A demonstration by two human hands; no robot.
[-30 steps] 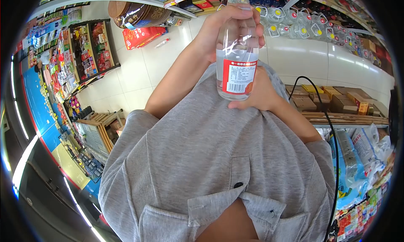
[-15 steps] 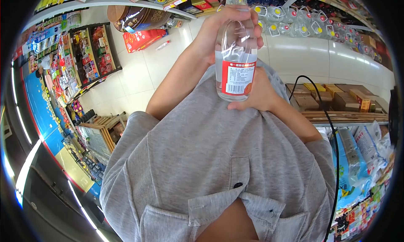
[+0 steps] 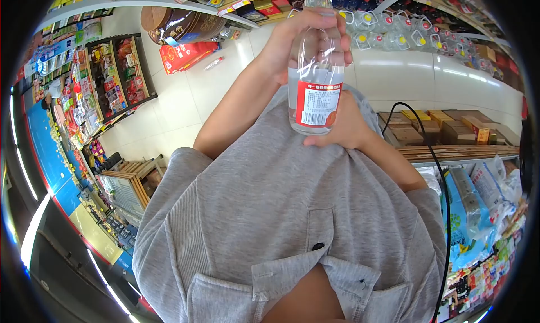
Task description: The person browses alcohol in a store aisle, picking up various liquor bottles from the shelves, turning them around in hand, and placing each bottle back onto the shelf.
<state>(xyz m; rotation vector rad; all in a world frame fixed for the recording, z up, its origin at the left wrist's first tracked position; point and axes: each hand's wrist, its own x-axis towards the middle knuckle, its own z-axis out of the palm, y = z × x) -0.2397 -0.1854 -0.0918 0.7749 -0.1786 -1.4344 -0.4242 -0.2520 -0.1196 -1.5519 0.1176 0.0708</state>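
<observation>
A clear glass bottle (image 3: 315, 53) of colourless liquid stands upright in front of my chest. Its red and white label (image 3: 319, 102), with small print and a barcode, faces me. My left hand (image 3: 306, 33) wraps round the bottle just below its neck, fingers curled over the front. Low on the bottle's right side is my right hand (image 3: 340, 123); its thumb shows by the base while the other fingers are hidden behind the glass. Both hands grip the same bottle.
Several clear jugs with yellow and red caps (image 3: 394, 30) line the floor ahead. A dark barrel (image 3: 174, 22) and a red bag (image 3: 188, 56) sit ahead left. Cardboard boxes (image 3: 450, 129) are at right, near a hanging black cable (image 3: 430, 137). Snack racks (image 3: 121, 70) stand left.
The surroundings have shifted slightly in view, mostly leftward, as my head moved a little. Both hands keep their grip, and the bottle stays nearly in the same place.
</observation>
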